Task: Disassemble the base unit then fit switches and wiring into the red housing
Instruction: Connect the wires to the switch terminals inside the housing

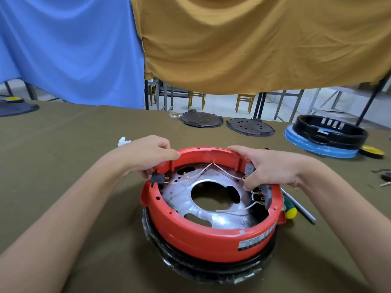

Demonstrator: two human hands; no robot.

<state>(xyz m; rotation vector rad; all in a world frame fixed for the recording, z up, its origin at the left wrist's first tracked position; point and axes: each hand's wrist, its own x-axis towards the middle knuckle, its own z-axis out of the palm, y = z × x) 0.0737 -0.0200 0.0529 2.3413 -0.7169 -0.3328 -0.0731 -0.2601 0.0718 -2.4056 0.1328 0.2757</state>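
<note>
The round red housing [203, 240] sits upside down on a black plastic-wrapped ring [190, 269], its silver metal plate [222, 218] showing inside. My left hand [146, 154] grips the housing's far left rim, fingers by a black switch block [157, 179] set in the wall. My right hand [266, 168] holds the right rim, thumb and fingers curled around a grey switch part [249, 168]. White wires [203, 172] run across the plate between the switches. Another switch block [264, 195] with terminals sits in the right wall.
A green and yellow screwdriver [291, 208] lies right of the housing. Two dark round plates [201, 121] [250, 126] rest at the table's far edge. A black base ring on a blue wrapped disc [330, 134] stands far right. Small parts [385, 178] lie at the right edge.
</note>
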